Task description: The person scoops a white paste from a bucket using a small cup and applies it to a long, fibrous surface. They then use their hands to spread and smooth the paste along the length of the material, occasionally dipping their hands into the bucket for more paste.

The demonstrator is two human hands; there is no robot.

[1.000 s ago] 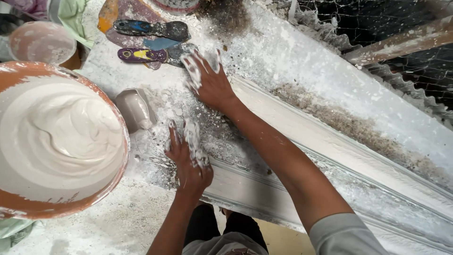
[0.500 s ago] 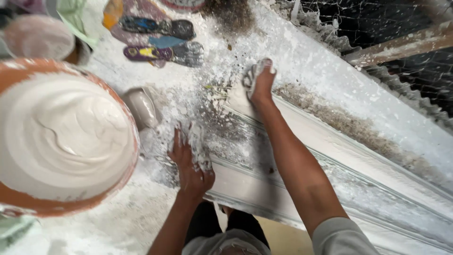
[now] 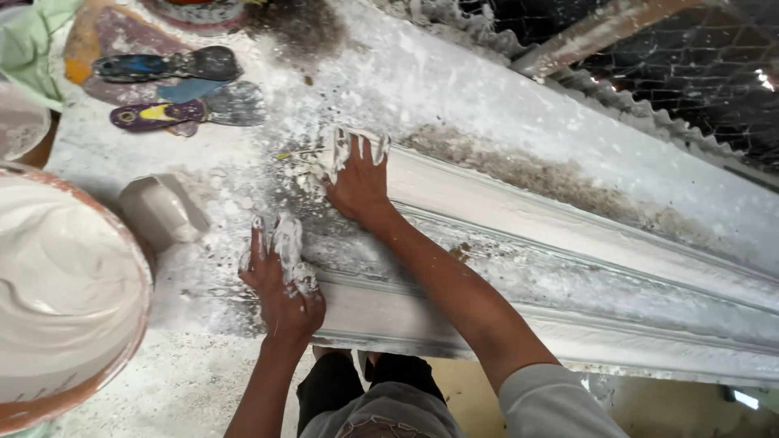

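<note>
A white, plaster-dusted counter (image 3: 454, 81) fills the view, rough and crumbed with dried bits; wire mesh (image 3: 682, 65) and a wooden batten close off the room along the upper right. At the far left a large orange-rimmed bucket (image 3: 122, 357) holds smooth white plaster. Just right of it a small plaster-coated cup (image 3: 162, 212) lies on its side on the counter. Above that, two putty knives (image 3: 182, 85) with blue and purple handles rest side by side on a stained board, well apart from the hands.

The left hand (image 3: 280, 288) lies flat, fingers spread and unclenched, caked in wet plaster, pressing on the near left end of the long white moulding (image 3: 568, 276); it grasps nothing. The right hand (image 3: 357, 182) lies just beyond it, palm down at the moulding's upper left end, fingers over a lump of fibrous wet plaster (image 3: 324, 158); whether it grips the lump or only presses it cannot be told. The moulding runs from under both hands diagonally to the right edge, its ridges smeared with grey residue. Nothing lies between the two hands but the moulding's smeared face.
</note>
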